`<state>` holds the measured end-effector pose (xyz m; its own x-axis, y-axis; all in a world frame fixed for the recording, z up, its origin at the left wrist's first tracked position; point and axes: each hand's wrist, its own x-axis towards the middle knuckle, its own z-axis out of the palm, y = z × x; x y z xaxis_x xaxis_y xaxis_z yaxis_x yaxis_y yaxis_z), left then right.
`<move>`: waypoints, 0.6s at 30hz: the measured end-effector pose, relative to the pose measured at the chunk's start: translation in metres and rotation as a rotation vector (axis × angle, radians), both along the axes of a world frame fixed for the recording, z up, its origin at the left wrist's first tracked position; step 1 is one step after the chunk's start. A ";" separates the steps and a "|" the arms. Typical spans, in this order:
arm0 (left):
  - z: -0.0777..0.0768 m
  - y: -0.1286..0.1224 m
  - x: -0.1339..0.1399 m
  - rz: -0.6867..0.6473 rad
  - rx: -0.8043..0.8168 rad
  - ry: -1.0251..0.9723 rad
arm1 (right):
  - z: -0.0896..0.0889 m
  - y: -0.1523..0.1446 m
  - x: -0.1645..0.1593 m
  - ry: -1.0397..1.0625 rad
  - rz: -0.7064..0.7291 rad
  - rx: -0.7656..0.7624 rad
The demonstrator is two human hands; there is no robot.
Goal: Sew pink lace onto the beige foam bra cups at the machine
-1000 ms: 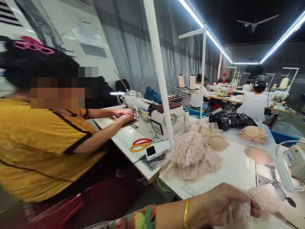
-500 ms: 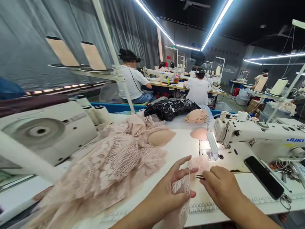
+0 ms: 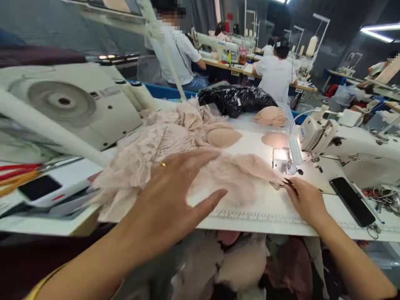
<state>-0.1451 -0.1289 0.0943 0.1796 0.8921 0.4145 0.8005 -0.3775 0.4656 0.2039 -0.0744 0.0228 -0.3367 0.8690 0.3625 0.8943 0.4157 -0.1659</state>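
Observation:
My left hand [image 3: 178,187] reaches over the pale pink lace fabric, fingers stretched out and thumb apart, slightly blurred. Its fingertips overlap the sheer piece [image 3: 231,179] spread on the table, and whether they touch it I cannot tell. My right hand [image 3: 308,204] is closed on dark, thin-pointed tweezers [image 3: 288,182], whose tips are at the right end of that sheer piece. Just beyond lies the lit needle area of the white sewing machine [image 3: 343,137]. A heap of lace [image 3: 150,154] sits left of the piece, with a beige bra cup [image 3: 223,137] beside it.
Another cup [image 3: 275,140] lies behind the needle area, and stacked cups [image 3: 271,116] stand near a black plastic bag [image 3: 237,100]. A phone [image 3: 353,202] rests at right. A second machine [image 3: 68,104] occupies the left. Fabric pieces [image 3: 243,262] hang below the table edge. Co-workers sit beyond.
My left hand has let go of the lace strip and moved left, its fingers opening out. The sheer piece now lies spread across the table. The view has tipped downward.

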 end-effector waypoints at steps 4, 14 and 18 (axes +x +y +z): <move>-0.057 -0.076 0.013 -0.440 -0.559 0.027 | -0.017 0.002 0.020 0.035 0.041 -0.030; -0.160 -0.067 0.046 -0.198 -0.925 -0.057 | -0.016 -0.001 0.020 0.049 0.036 -0.013; -0.145 -0.063 -0.003 -0.201 -1.099 -0.320 | -0.034 0.000 0.036 0.112 0.013 -0.067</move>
